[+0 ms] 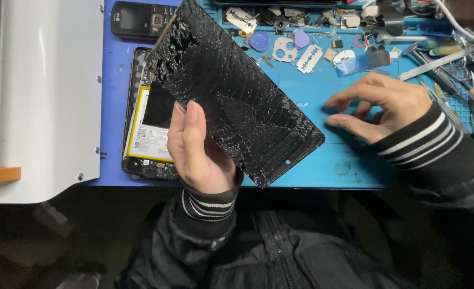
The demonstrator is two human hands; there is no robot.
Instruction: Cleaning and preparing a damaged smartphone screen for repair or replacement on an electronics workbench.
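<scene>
Hands first: the left hand (199, 155) has the shattered phone screen (231, 93) pinched along its lower long edge, thumb lying up the cracked face, fingers hidden behind it. That black panel is lifted clear of the worktop (339, 166) and tilted, its long axis running from up near the far left corner down toward the near edge at the middle. The glass is crazed all over and worst at the top left end.

Over on the other side, the right hand (387, 109) holds nothing: it is spread low, fingertips pressing on or just touching the blue mat, pointing left toward the panel's lower end. It is near that corner, not touching it. So the left hand alone has the screen, with the right close by.

Below the raised panel lies an opened phone body (143, 136) with its yellow-edged battery showing, flat by the left edge. A small black keypad phone (140, 18) sits at the far left corner. Along the far edge is a scatter of bits: a razor blade (309, 58), a blue plectrum (258, 41) and metal tweezers (435, 63).
</scene>
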